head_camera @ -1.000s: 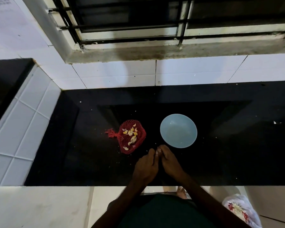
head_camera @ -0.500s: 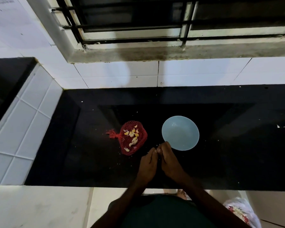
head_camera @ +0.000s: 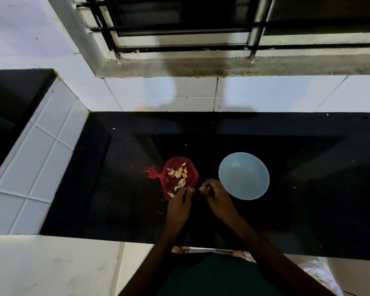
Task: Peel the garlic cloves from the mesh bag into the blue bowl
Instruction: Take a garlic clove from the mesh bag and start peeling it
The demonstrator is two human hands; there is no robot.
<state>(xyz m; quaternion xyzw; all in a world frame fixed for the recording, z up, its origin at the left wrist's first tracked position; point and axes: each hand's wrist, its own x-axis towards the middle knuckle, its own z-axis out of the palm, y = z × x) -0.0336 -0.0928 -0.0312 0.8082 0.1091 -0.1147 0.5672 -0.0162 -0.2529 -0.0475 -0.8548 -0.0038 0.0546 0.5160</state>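
The job looks barely begun. The blue bowl (head_camera: 239, 165) stands on the black bench (head_camera: 115, 189) and appears empty; no peeled clove shows inside it. The red mesh bag (head_camera: 171, 167) lies to its left, well clear of it, with a scatter of pale and yellowish garlic cloves (head_camera: 181, 177) resting on it, so most of the peeling seems left to do.

Both hands hover over the bench between bag and bowl, close together but not touching. The left hand (head_camera: 179, 202) is at the near edge of the bag, its fingers (head_camera: 187, 192) curled and pinching a small pale scrap (head_camera: 192, 189). The right hand (head_camera: 218, 197) sits just beside the bowl's near left rim, fingers curled around a small pale piece (head_camera: 201, 189). Both bits are too small to tell which is clove and which is skin. By position, the right hand is well placed to drop a peeled clove into the bowl.
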